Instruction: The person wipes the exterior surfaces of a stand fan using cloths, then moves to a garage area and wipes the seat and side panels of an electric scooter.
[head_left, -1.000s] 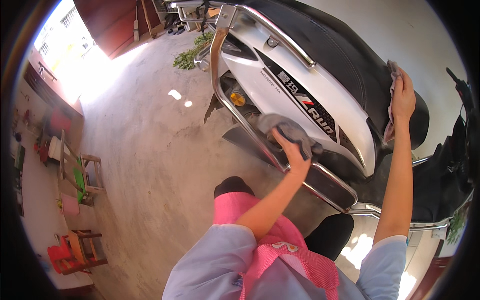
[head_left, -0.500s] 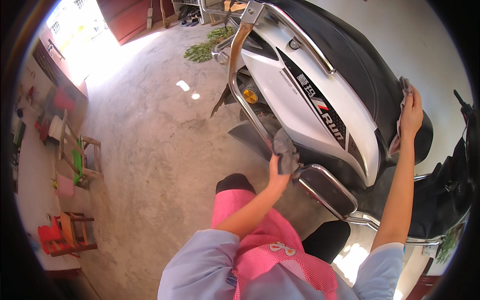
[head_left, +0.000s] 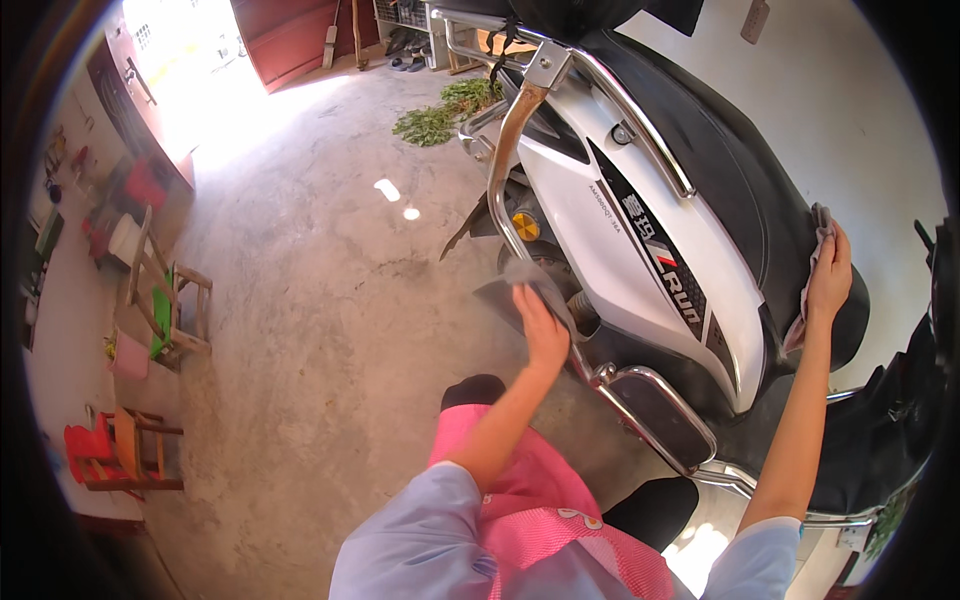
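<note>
A white and black electric scooter point(head_left: 610, 240) stands on the right, with a rusty-topped chrome guard bar point(head_left: 497, 200) along its side. My left hand point(head_left: 542, 330) presses a grey cloth point(head_left: 548, 291) against the lower part of this bar, above the footrest point(head_left: 660, 415). The cloth is partly smeared by motion and its far side is hidden. My right hand point(head_left: 830, 280) grips a pinkish-grey cloth point(head_left: 821, 222) at the edge of the black seat point(head_left: 720, 150), near its front end.
Small wooden chairs point(head_left: 190, 300) and a red and brown stool point(head_left: 130, 445) line the left wall. Green leafy stalks point(head_left: 430, 124) lie on the concrete floor point(head_left: 300, 350) behind the scooter. An open red door point(head_left: 300, 40) lets in bright light.
My left hand has slid the grey cloth up along the bar, away from the footrest. My right hand stays by the seat. The whole view has shifted slightly.
</note>
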